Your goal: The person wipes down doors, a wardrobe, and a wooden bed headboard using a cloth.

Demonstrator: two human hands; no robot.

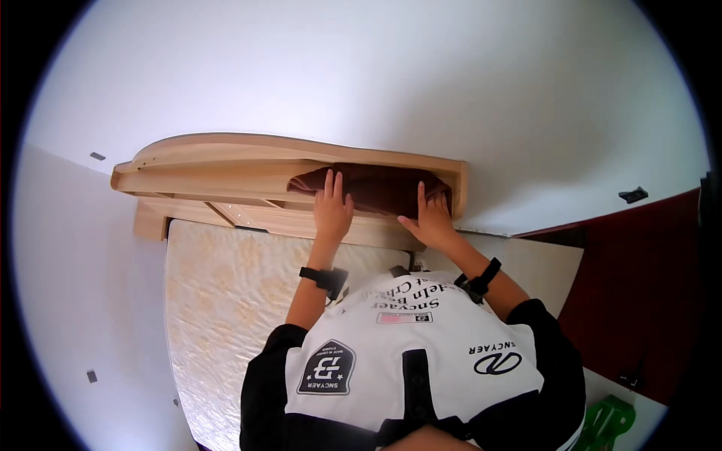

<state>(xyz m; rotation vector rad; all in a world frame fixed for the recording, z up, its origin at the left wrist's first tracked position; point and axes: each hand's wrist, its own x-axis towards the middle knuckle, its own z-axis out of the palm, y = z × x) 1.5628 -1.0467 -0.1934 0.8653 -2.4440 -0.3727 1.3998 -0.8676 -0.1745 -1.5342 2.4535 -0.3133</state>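
Observation:
A folded dark brown cloth [376, 188] lies along the right part of the top shelf of a light wooden headboard [226, 177]. My left hand [333, 208] rests on the cloth's left part, its fingers stretched out and pointing toward the wall. On the cloth's right part lies my right hand [430, 216], fingers extended and thumb spread to the left. Both hands press flat on the fabric without gripping it. Each wrist wears a black band.
Below the headboard is a mattress [218, 316] with a pale yellow pattern. A white wall [376, 75] rises behind the shelf. At the right are a dark red door [639, 293] and, lower down, a green plastic object [608, 421].

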